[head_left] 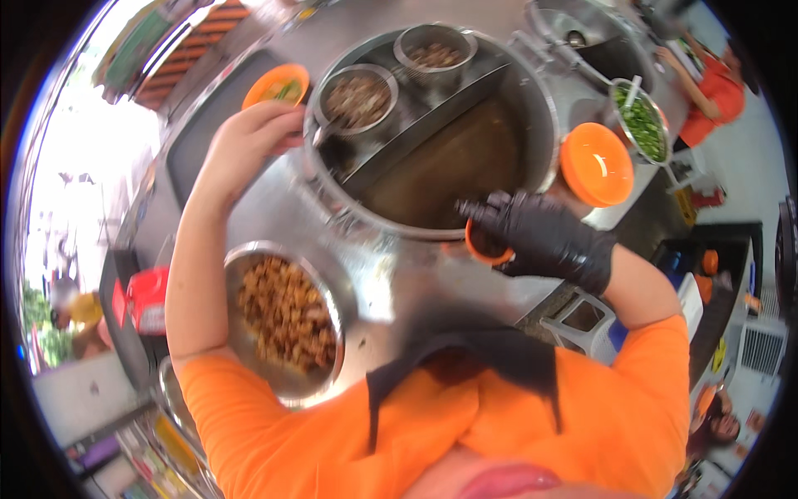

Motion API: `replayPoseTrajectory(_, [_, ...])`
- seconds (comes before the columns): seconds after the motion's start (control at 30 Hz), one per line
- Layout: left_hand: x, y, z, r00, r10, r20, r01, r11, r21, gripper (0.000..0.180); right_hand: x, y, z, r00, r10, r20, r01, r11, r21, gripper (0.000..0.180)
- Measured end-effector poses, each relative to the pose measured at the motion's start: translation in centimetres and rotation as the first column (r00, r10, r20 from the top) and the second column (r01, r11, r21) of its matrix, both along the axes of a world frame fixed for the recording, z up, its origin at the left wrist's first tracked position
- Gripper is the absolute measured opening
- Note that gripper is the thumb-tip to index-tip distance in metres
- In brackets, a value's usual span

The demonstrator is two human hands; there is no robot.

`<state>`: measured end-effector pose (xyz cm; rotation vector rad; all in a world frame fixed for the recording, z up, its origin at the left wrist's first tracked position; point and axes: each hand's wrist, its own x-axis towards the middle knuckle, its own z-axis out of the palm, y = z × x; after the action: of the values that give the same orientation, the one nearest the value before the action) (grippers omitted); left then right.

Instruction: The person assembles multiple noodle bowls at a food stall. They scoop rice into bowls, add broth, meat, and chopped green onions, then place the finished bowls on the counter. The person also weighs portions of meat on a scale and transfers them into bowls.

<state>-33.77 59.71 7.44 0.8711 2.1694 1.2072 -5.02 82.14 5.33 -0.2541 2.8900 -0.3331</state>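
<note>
My bare left hand (259, 137) is by the left rim of a large round steel pot (544, 108), fingers curled together. Whatever they may hold is hidden. Just beyond it sits an orange bowl (268, 79) with something green inside. My right hand (553, 237), in a black glove, is closed around a small orange bowl (477, 243) at the pot's near right rim. A metal divider (432, 121) splits the pot. Brown broth (465, 162) fills its near side; two steel strainer baskets (359, 98) (435, 53) with meat-like pieces stand in the far side.
A steel bowl (337, 366) of browned chunks stands near my left forearm. Right of the pot are an orange bowl stack (597, 165) and a metal container (662, 141) of chopped greens. A person in orange (721, 93) works at the far right.
</note>
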Motion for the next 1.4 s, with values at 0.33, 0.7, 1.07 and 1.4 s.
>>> replayPoseTrajectory(0.33, [9.9, -1.8, -1.1, 0.689, -0.089, 0.719, 0.014, 0.994, 0.110, 0.037, -8.8, -5.5, 4.0, 0.933, 0.104, -0.345, -0.185, 0.960, -0.210, 0.056])
replayPoseTrajectory(0.7, [-1.8, -9.3, -4.2, 0.711, 0.237, 0.662, -0.456, 0.872, 0.177, 0.023, -15.3, -9.6, 2.6, 0.846, 0.077, -0.527, -0.216, 0.954, -0.208, 0.083])
replayPoseTrajectory(1.07, [-23.5, -16.7, -19.2, 0.555, 0.480, 0.680, -0.706, 0.704, 0.079, 0.018, 3.9, -1.3, -2.7, 0.902, -0.425, 0.077, 0.423, 0.829, -0.366, 0.074])
replayPoseTrajectory(1.4, [-27.9, -16.9, -22.3, 0.429, 0.704, 0.566, -0.768, 0.614, -0.182, 0.027, 19.9, 12.1, -4.5, 0.347, -0.931, 0.111, 0.846, 0.259, -0.467, 0.052])
